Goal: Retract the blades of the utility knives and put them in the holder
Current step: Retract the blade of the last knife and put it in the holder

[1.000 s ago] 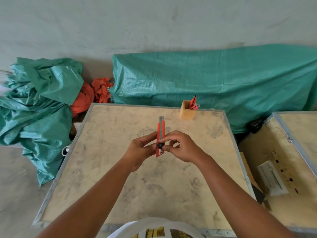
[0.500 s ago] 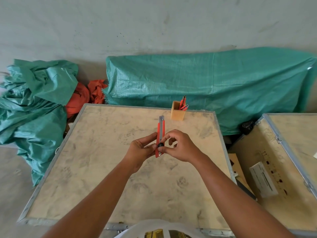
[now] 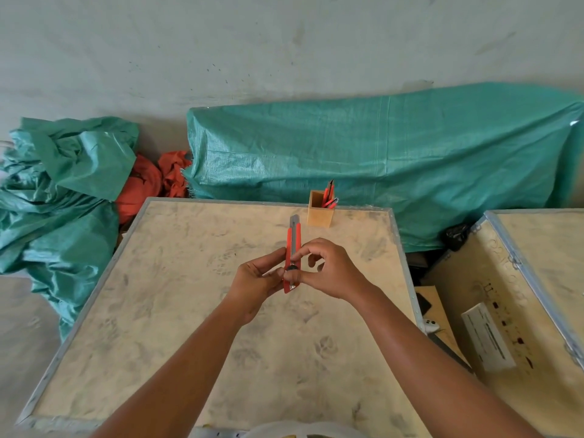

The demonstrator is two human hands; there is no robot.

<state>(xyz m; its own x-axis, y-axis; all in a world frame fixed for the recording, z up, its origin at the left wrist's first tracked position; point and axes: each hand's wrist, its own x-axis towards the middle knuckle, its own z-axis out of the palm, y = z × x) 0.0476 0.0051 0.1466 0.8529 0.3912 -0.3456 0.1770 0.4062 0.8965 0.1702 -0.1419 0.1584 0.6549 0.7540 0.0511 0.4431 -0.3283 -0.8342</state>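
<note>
Both hands had a grip on the slim red plastic utility knife (image 3: 293, 248), left hand (image 3: 257, 281) pinching its side, right hand (image 3: 328, 270) on the black slider, above the pale plywood desk (image 3: 189, 311). The small wooden box holder (image 3: 319, 213) sat at the far edge with other red knives (image 3: 328, 197) in it.

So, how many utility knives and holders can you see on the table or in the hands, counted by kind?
Red utility knives: 3 that I can tell. One is held between the left hand and the right hand, knife at; two stand in the holder.
Square wooden holder: 1.
Total: 4.
</note>
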